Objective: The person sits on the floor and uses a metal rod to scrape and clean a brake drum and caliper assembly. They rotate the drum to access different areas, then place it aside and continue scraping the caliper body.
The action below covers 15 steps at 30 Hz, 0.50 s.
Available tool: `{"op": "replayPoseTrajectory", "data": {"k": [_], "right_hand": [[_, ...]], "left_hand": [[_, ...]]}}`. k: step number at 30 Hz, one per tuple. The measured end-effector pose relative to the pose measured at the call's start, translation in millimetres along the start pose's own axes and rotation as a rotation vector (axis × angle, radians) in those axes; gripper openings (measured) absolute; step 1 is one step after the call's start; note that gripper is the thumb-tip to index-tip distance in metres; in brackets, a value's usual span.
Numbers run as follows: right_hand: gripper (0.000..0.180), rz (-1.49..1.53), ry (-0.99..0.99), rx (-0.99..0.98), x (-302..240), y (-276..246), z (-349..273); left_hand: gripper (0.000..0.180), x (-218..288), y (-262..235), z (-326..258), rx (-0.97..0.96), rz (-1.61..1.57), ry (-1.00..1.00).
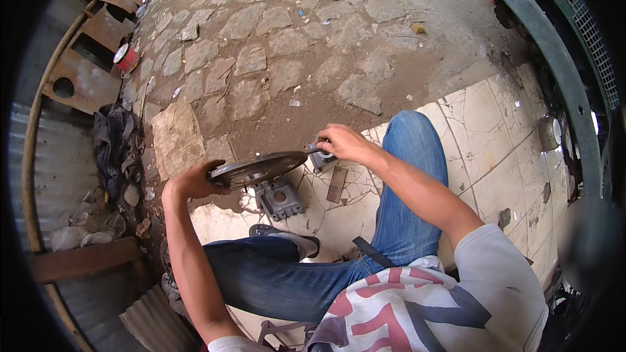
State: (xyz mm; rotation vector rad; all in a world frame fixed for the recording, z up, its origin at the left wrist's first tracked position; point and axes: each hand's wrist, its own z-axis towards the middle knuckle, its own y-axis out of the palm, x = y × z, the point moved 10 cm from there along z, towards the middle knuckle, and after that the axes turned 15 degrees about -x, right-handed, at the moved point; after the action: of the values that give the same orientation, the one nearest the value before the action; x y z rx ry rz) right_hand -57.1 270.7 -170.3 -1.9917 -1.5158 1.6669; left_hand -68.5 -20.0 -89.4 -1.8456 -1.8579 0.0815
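So we're sitting over a cracked tile floor (482, 114), and the main thing here is a round metal wheel (264, 171), held tilted near the floor's upper left edge, where the tiles give way to dirt and stones. Our left hand (195, 181) is clamped on the wheel's left rim, thumb on top and fingers below. Our right hand (339, 143) is over by the opposite rim, fingers bent over a small dark metal part (313, 149). We can't tell whether they're closed tight on it, or whether that part is joined to the wheel.

There are 2 blocky metal castings down there too. The bigger casting (280, 199) is just below the wheel, close to that same edge, with a round hole in its face. The smaller casting (322, 161) is right under our right hand and partly hidden by it. A flat brown strip (336, 184) lies on the tiles between the bigger casting and our right knee.

Off past the edge, we've got a flat stone slab (177, 140) near our left hand, and a red can (126, 57) farther up by the wall.
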Motion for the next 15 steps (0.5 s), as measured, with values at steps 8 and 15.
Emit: {"op": "replayPoseTrajectory", "data": {"k": [8,15], "right_hand": [[0.028,0.096,-0.031,0.118,-6.5,-19.8,-5.8],[0.024,0.109,-0.016,0.108,-4.6,-19.5,-10.4]], "left_hand": [[0.083,-16.9,4.1,4.5,0.013,-0.002,-0.036],[0.082,-6.1,1.4,-0.4,0.004,0.007,-0.049]]}}
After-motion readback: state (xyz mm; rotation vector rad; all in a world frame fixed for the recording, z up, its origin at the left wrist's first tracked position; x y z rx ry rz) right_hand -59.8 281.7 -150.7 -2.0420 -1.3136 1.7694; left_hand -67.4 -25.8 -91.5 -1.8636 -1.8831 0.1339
